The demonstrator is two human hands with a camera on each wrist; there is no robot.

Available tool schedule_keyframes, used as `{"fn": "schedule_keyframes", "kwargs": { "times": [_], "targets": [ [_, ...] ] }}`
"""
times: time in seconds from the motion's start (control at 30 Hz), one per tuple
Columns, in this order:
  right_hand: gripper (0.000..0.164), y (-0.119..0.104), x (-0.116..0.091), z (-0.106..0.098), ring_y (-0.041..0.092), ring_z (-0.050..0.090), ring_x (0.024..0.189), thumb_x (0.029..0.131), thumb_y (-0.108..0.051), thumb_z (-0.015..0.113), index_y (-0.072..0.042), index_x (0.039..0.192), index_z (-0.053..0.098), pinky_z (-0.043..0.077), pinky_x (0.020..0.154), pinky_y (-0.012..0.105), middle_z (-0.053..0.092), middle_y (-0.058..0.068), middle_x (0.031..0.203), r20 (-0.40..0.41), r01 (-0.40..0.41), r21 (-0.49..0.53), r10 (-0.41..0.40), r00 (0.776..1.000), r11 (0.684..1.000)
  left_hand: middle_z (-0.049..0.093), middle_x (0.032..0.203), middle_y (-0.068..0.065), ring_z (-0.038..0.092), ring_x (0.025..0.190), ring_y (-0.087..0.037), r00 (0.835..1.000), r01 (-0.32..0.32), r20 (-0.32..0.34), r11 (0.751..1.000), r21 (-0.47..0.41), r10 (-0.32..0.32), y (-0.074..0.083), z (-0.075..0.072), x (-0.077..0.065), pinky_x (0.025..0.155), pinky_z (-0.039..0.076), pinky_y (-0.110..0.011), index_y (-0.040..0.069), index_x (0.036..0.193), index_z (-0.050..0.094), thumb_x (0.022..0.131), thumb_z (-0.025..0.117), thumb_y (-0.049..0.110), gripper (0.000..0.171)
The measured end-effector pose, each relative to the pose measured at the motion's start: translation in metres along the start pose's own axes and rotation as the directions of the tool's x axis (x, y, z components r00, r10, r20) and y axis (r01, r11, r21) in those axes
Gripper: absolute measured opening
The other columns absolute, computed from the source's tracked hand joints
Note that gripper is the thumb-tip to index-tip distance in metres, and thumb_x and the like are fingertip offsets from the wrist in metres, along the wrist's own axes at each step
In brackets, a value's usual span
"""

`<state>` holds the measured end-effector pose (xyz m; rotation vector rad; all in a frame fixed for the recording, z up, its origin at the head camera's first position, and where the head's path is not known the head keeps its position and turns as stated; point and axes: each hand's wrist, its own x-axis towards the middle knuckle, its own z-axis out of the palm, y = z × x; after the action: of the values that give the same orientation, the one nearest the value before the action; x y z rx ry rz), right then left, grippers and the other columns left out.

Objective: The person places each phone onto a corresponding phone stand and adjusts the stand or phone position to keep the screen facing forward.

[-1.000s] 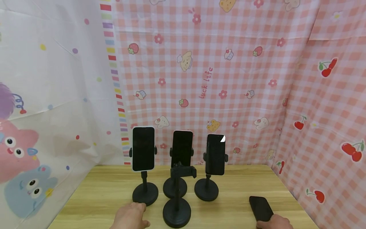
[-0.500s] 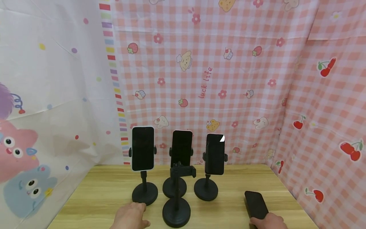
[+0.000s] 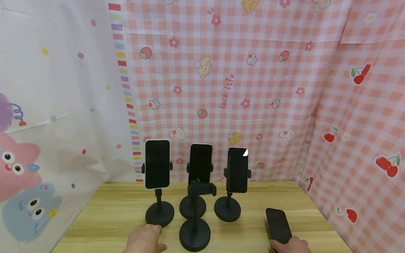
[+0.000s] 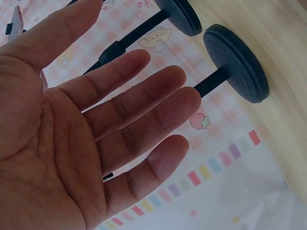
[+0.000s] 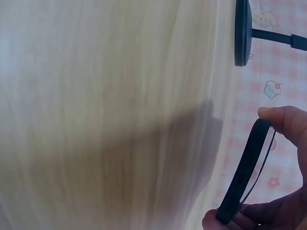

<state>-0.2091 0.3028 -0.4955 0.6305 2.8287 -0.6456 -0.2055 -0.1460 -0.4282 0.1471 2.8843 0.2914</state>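
My right hand [image 3: 291, 245] grips a black smartphone [image 3: 279, 226] by its lower end, screen facing up toward me. In the right wrist view the phone [image 5: 243, 172] is seen edge-on, with thumb and fingers on its opposite sides. My left hand [image 3: 143, 239] holds nothing. In the left wrist view that hand [image 4: 110, 124] shows a bare palm and nearly straight fingers. It lies just in front of the left phone stand [image 3: 159, 214]. Nearest me in the middle, a black stand [image 3: 194, 234] has a holder clamp [image 3: 202, 189] with no phone in it.
Three phones stand upright in black stands: a white-edged phone [image 3: 157, 164] at left, a middle phone [image 3: 200, 161] partly behind the front clamp, and a right phone [image 3: 237, 170]. The wooden table [image 3: 95, 214] ends at patterned cloth walls [image 3: 190, 70].
My right hand has moved the smartphone leftward and a little away from me, toward the stands. The left hand has stayed in place.
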Motion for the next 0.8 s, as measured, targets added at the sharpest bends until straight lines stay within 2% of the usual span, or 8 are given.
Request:
{"fn": "schedule_keyframes", "kwargs": {
  "times": [0.23,0.43,0.67,0.8],
  "targets": [
    [0.087,-0.006,-0.005,0.003,0.035,0.057,0.077,0.074,-0.065,0.068,0.019,0.089,0.054,0.051,0.074,0.048,0.051,0.026,0.081,-0.033,0.017,0.013,-0.016,0.999,1.000,0.066,0.096,-0.011,0.061,0.085,-0.028,1.000,0.006,-0.001,1.000,0.004,-0.006,0.000,0.000,0.000,0.081,0.051,-0.053,0.006,0.099,0.068,0.077,0.084,0.038,0.042],
    [0.087,-0.015,-0.011,0.002,0.035,0.057,0.076,0.074,-0.065,0.069,0.019,0.089,0.053,0.052,0.073,0.048,0.049,0.027,0.080,-0.061,0.002,0.044,0.001,0.998,0.999,0.065,0.098,-0.011,0.061,0.088,-0.029,1.000,-0.005,-0.017,1.000,0.002,0.005,0.000,0.000,-0.001,0.083,0.051,-0.053,0.006,0.099,0.066,0.079,0.083,0.038,0.042],
    [0.089,-0.020,-0.018,0.002,0.037,0.058,0.076,0.073,-0.065,0.070,0.020,0.092,0.051,0.052,0.073,0.049,0.049,0.028,0.081,-0.099,-0.007,0.060,0.013,0.995,0.998,0.062,0.087,-0.007,0.056,0.077,-0.024,1.000,0.006,-0.021,1.000,0.016,-0.005,0.001,0.001,-0.002,0.077,0.052,-0.049,0.006,0.092,0.066,0.080,0.082,0.039,0.039],
    [0.092,-0.023,-0.022,0.001,0.038,0.058,0.078,0.072,-0.067,0.070,0.021,0.093,0.050,0.052,0.073,0.050,0.048,0.029,0.082,-0.126,-0.004,0.068,0.012,0.992,0.998,0.062,0.088,-0.008,0.056,0.078,-0.024,1.000,0.014,-0.009,1.000,0.017,-0.014,0.001,0.001,-0.002,0.078,0.052,-0.049,0.006,0.095,0.066,0.081,0.081,0.040,0.040]
  ]
}}
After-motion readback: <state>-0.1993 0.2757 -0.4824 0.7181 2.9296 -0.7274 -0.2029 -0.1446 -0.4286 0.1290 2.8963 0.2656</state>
